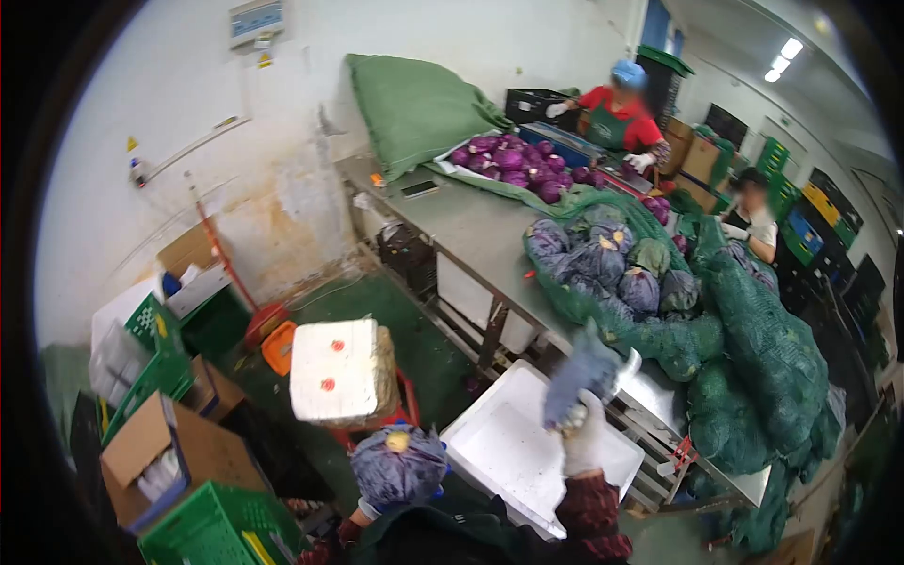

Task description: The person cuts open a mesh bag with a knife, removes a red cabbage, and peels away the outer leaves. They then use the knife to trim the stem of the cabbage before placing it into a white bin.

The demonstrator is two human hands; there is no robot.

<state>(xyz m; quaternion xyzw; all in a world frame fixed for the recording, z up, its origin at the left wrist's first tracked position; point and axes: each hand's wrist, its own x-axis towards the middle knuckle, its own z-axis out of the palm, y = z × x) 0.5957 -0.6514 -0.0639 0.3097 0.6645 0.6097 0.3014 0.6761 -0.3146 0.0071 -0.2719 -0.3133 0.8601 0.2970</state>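
Observation:
A whole red cabbage [397, 469], its pale cut stem facing up, rests on my left hand [369, 509]. Most of that hand is hidden under the cabbage. My right hand [585, 435], in a white glove, is closed around a loose purple-grey cabbage leaf [576, 379], blurred by motion. A pale curved piece beside the leaf is too smeared to name. Below the right hand lies a white foam tray [494, 428]. Unpeeled red cabbages [603, 264] sit in an opened green net sack [650, 331] on the metal table [476, 231].
Peeled purple cabbages [513, 162] are heaped at the table's far end beside a green sack [414, 108]. Two co-workers stand behind it. A white foam box [334, 372] is on my left, with green crates [212, 527] and a cardboard box [174, 461]. Full net sacks [763, 348] bulge at right.

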